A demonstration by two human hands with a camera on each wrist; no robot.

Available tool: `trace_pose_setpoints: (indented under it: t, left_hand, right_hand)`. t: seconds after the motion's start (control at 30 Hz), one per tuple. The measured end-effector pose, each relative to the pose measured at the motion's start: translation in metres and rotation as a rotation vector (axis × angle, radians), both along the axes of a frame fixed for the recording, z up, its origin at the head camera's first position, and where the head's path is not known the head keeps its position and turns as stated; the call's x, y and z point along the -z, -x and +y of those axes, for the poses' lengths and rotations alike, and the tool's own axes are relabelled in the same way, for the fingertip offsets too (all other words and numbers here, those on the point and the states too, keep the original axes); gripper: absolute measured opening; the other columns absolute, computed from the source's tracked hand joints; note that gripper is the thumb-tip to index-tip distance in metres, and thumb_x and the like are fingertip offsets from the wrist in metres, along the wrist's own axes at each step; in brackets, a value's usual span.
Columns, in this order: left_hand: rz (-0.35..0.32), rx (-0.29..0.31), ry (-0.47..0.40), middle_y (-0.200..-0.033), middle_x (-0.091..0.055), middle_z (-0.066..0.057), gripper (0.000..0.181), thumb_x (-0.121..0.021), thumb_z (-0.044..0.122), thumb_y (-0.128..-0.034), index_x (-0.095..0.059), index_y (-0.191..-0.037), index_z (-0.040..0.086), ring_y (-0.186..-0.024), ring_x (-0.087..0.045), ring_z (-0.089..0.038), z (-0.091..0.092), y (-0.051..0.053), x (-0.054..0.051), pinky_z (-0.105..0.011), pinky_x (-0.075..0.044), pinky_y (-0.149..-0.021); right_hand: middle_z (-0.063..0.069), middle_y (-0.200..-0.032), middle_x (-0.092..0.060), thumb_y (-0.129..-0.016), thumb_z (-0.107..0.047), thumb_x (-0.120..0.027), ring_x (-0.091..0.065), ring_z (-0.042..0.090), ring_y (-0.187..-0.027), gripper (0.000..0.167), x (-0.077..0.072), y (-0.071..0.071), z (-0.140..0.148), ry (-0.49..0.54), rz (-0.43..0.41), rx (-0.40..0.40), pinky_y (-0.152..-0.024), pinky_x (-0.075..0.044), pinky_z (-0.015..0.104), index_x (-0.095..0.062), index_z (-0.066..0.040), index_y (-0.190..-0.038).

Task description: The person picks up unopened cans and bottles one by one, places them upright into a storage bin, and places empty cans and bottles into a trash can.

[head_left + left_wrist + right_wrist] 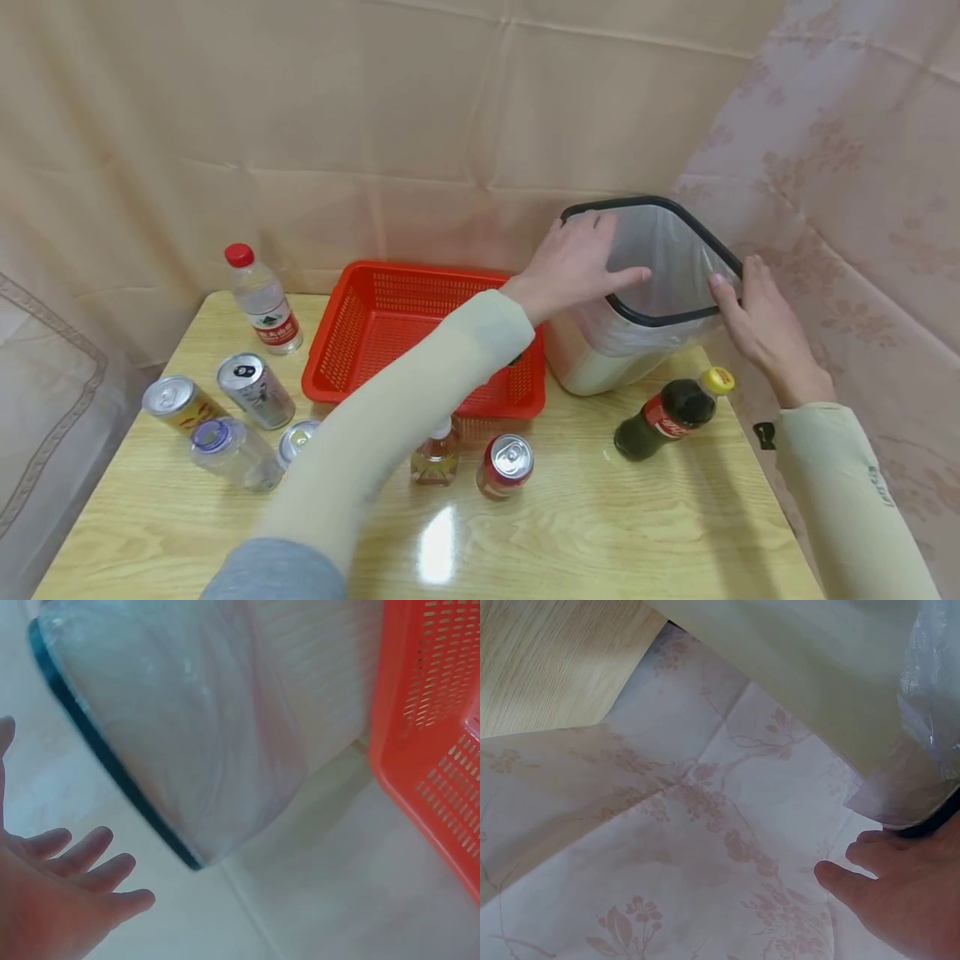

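A pale trash bin (603, 367) with a black rim (651, 320) and a clear plastic liner (660, 242) stands at the back right of the table. My left hand (573, 262) is over the rim's left side, its fingers spread and holding nothing. In the left wrist view those fingers (97, 864) are apart from the rim. At the bin's right corner my right hand (768, 329) grips the rim, with the thumb on the inner side and the other fingers outside. Part of that grip is hidden. The right wrist view shows the hand (911, 889) against the rim and liner.
A red basket (423, 408) stands left of the bin. A cola bottle (667, 417) leans near the bin; a red can (506, 467) and a small bottle (435, 461) stand in front. A water bottle (266, 304) and several containers, including a grey can (257, 392), are at left.
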State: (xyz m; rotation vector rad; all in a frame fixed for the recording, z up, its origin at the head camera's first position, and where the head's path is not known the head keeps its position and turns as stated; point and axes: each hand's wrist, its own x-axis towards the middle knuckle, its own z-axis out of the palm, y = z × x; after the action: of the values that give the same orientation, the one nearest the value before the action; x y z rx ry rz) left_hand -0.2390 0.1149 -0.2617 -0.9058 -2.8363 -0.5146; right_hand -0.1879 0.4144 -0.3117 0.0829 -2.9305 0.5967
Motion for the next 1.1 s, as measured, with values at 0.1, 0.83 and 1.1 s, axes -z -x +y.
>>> trace_pose_setpoints:
  t: [0.1, 0.83, 1.1]
  left_hand:
    - [-0.004, 0.027, -0.064, -0.155, -0.047, -0.004, 0.085, -0.054, 0.068, -0.0963, -0.036, -0.158, 0.013, -0.142, -0.043, -0.019, -0.015, -0.002, -0.005, -0.038, -0.032, -0.121]
    - [0.071, -0.001, -0.408, -0.159, -0.043, 0.001, 0.075, -0.065, 0.05, -0.0982, -0.038, -0.159, 0.015, -0.145, -0.04, -0.015, -0.132, -0.061, -0.001, -0.035, -0.035, -0.119]
    - [0.131, -0.057, -0.529, -0.158, -0.045, -0.003, 0.072, -0.069, 0.043, -0.0964, -0.042, -0.156, 0.013, -0.145, -0.042, -0.02, -0.176, -0.087, 0.001, -0.044, -0.039, -0.118]
  right_hand:
    - [0.04, -0.163, -0.008, -0.11, -0.051, -0.026, -0.016, 0.057, -0.148, 0.081, 0.0, 0.001, 0.0, -0.002, 0.012, -0.001, -0.12, -0.014, 0.068, -0.008, 0.012, -0.159]
    - [0.041, -0.162, -0.006, -0.111, -0.047, -0.024, -0.011, 0.058, -0.15, 0.079, 0.0, 0.006, 0.012, 0.018, 0.013, 0.006, -0.122, -0.009, 0.065, -0.005, 0.014, -0.158]
    - [0.043, -0.156, -0.019, -0.111, -0.046, -0.026, -0.024, 0.061, -0.142, 0.075, 0.0, 0.003, 0.016, 0.029, 0.036, 0.015, -0.116, -0.017, 0.071, -0.013, 0.014, -0.155]
